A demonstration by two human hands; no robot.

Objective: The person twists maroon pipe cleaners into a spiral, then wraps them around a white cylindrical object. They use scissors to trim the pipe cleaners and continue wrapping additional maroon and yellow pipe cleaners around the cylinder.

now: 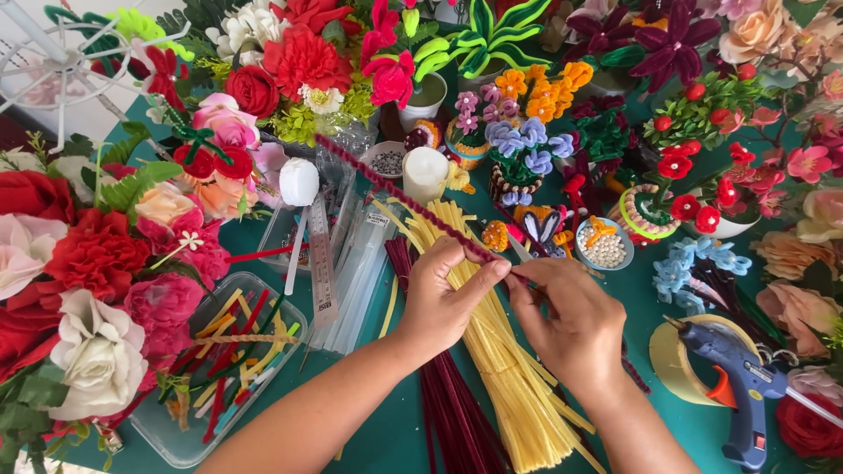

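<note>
From the head camera, both hands meet over the middle of the green bench (413,439). The left hand (443,303) is closed in a pinch, thumb and forefinger gripping a dark red pipe cleaner (395,193) that runs from the fingertips up and left toward the flower bouquets. The right hand (571,320) is curled shut on the same pipe cleaner just beside the left fingertips. Under the hands lie a bundle of yellow pipe cleaners (514,386) and a bundle of maroon pipe cleaners (452,421). A blue glue gun (738,377) rests near the right edge.
</note>
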